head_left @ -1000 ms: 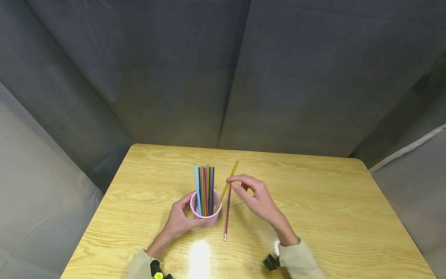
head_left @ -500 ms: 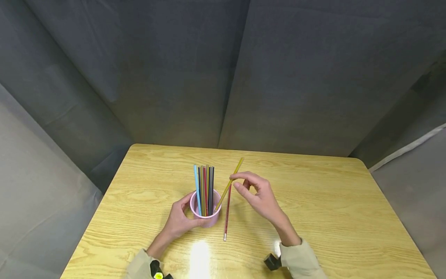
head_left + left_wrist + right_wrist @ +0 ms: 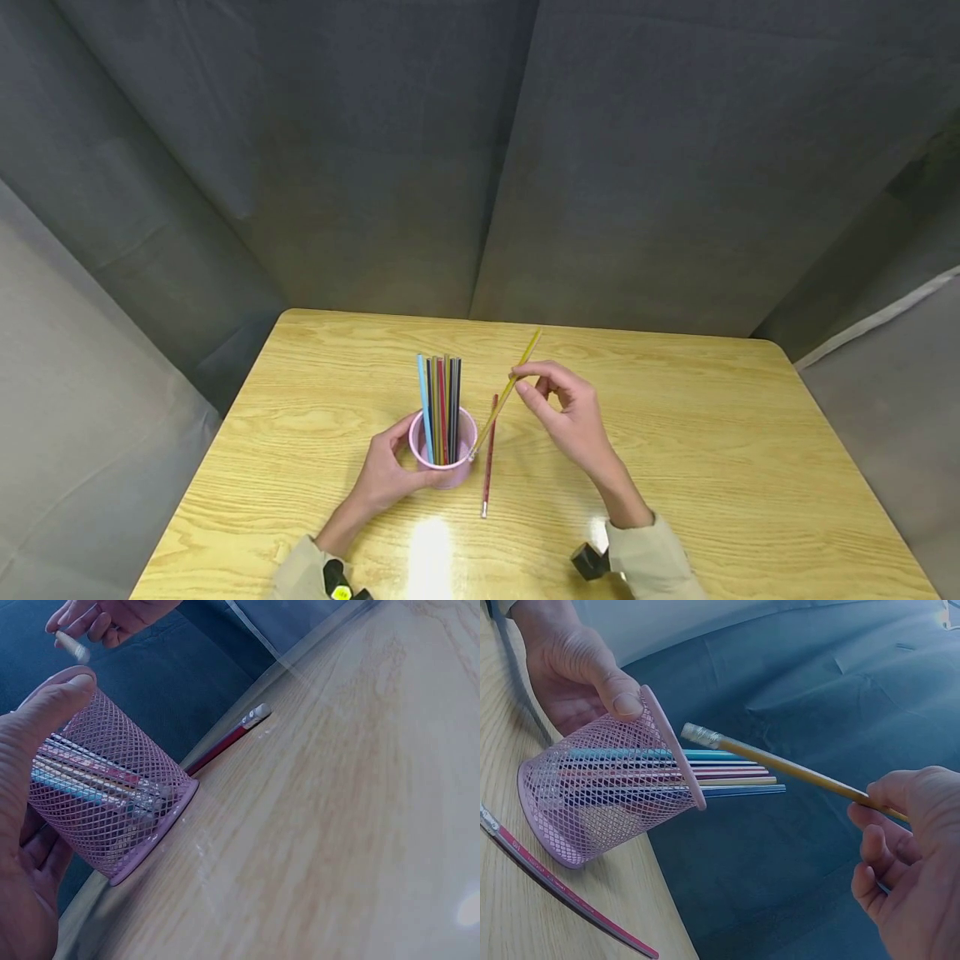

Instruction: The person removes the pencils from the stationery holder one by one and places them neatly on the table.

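My left hand (image 3: 382,477) grips a pink mesh pencil cup (image 3: 456,477) standing on the table, thumb over the near side of its rim. Several pencils (image 3: 442,400) in blue, red, yellow and dark colours stand bunched inside. Between thumb and fingertips, my right hand (image 3: 573,421) pinches a yellow pencil (image 3: 504,397), slanted with its eraser end down-left. In the right wrist view, that eraser (image 3: 701,736) is outside the cup, just beyond the rim. A red pencil (image 3: 488,479) lies on the table right of the cup, eraser end toward me.
The light wooden table (image 3: 712,450) extends on both sides of the hands. Dark grey cloth (image 3: 375,167) hangs behind its far edge, and paler cloth (image 3: 75,417) hangs at the left.
My right hand has moved up and to the right with the yellow pencil, drawing its eraser end from inside the cup to outside the rim. The left hand and cup have stayed put.
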Demonstrator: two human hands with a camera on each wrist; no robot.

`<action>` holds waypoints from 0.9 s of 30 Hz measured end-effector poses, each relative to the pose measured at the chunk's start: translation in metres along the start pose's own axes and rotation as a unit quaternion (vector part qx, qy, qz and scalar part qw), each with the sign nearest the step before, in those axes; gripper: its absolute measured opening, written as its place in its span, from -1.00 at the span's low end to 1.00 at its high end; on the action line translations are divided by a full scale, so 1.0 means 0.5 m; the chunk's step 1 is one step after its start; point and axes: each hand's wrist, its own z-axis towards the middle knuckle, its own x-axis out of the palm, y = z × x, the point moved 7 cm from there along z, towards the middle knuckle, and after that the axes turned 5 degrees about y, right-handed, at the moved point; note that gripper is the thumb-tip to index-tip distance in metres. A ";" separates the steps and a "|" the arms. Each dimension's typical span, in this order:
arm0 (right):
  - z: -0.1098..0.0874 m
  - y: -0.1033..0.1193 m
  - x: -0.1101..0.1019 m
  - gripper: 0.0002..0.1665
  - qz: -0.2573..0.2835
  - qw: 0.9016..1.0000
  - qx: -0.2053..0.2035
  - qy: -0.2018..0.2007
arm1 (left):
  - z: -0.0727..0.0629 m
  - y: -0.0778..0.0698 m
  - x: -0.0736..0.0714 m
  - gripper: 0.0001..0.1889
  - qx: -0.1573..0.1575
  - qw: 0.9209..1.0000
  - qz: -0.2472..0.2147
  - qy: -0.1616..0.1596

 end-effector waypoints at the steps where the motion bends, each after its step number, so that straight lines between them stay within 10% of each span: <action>1: 0.000 0.000 -0.002 -0.70 0.001 1.000 0.001 -0.004 | 0.000 0.000 0.000 -0.04 0.000 1.000 0.000 -0.001; 12: 0.005 -0.006 -0.009 -0.73 -0.037 0.999 0.007 0.016 | 0.000 -0.007 0.000 -0.05 0.003 1.000 0.002 -0.002; 20: 0.015 0.021 -0.003 -0.85 -0.086 0.991 0.084 0.064 | -0.002 -0.002 -0.005 -0.06 0.005 1.000 0.007 -0.006; 27: -0.010 -0.101 0.002 -0.85 -0.075 0.980 0.154 0.099 | -0.002 -0.007 -0.004 -0.05 0.002 1.000 0.001 -0.005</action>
